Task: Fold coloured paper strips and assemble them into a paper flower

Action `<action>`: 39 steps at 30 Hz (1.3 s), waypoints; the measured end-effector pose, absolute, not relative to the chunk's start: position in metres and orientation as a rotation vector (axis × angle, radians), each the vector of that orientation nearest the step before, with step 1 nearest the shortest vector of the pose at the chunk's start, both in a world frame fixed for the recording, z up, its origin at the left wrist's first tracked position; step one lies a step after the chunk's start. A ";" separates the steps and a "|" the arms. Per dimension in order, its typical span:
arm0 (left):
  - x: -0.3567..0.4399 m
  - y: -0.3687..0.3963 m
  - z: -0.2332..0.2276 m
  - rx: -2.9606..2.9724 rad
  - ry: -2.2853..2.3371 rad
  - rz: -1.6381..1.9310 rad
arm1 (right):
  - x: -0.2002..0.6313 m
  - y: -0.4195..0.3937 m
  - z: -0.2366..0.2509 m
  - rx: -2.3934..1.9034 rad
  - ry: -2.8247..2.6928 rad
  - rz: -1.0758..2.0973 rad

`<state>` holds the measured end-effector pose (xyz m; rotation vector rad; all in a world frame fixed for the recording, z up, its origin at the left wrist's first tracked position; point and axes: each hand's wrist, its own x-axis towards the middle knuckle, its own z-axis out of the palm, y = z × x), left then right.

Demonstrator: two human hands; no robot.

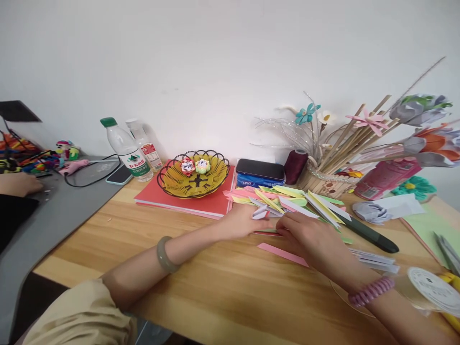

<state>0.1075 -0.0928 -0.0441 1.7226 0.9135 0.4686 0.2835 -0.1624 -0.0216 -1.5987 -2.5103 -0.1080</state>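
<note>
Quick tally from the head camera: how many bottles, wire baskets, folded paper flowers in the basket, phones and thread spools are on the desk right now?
Bottles: 2
Wire basket: 1
Paper flowers in the basket: 2
Phones: 2, one dark, one by the bottles
Thread spool: 1
Total: 8

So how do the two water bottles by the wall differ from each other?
The front bottle has a green cap and a green and white label; the rear bottle has a clear or pale cap and a red and white label. The front one stands nearer the phone, partly hiding the rear one. Both are clear plastic, upright, on the wooden table.
</note>
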 end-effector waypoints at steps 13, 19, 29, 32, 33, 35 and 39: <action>0.101 -0.084 -0.045 1.408 0.850 0.428 | 0.293 -0.163 -0.026 -1.516 -2.106 -0.220; 0.102 -0.084 -0.046 1.281 0.884 0.478 | 0.297 -0.171 -0.035 -1.623 -2.469 0.291; 0.101 -0.086 -0.046 1.203 0.890 0.452 | 0.292 -0.175 -0.017 -1.428 -2.357 0.280; 0.101 -0.087 -0.049 1.195 0.883 0.441 | 0.296 -0.177 -0.015 -1.201 -2.262 -0.124; 0.102 -0.089 -0.049 1.200 0.875 0.428 | 0.297 -0.177 -0.017 -1.145 -2.275 -0.262; 0.103 -0.091 -0.048 1.208 0.860 0.400 | 0.299 -0.177 -0.020 -1.067 -2.359 -0.447; 0.104 -0.094 -0.045 1.209 0.871 0.392 | 0.295 -0.172 -0.029 -1.191 -2.338 -0.395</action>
